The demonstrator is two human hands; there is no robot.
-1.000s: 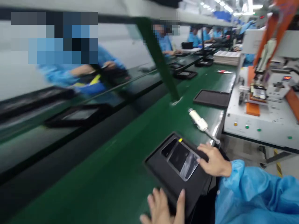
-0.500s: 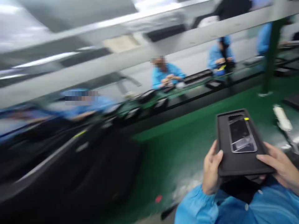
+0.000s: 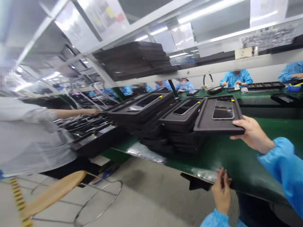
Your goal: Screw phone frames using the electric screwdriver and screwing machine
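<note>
My right hand (image 3: 254,134) grips the right front corner of a black foam tray (image 3: 201,123), thumb on top and fingers beneath. A dark-screened smartphone (image 3: 223,108) with a yellow tab lies in this tray. The tray is held level beside a stack of similar trays (image 3: 182,121), whose top one also carries a phone (image 3: 186,107). Whether its left side rests on anything, I cannot tell. My left hand (image 3: 222,192) is low by the table's front edge, fingers loosely curled and apart, with nothing visible in them. A small red mark shows behind its fingertips.
Another tray stack (image 3: 142,110) stands farther left on the green table (image 3: 265,167). A person in white (image 3: 35,135) reaches toward trays at left. A wooden stool (image 3: 55,192) stands below. Co-workers in blue sit across, under an overhead shelf (image 3: 213,61) holding black trays.
My view has swung left. The tray, held by both hands before, is now beside the stacks in my right hand alone. My left hand has let go and dropped toward the table edge.
</note>
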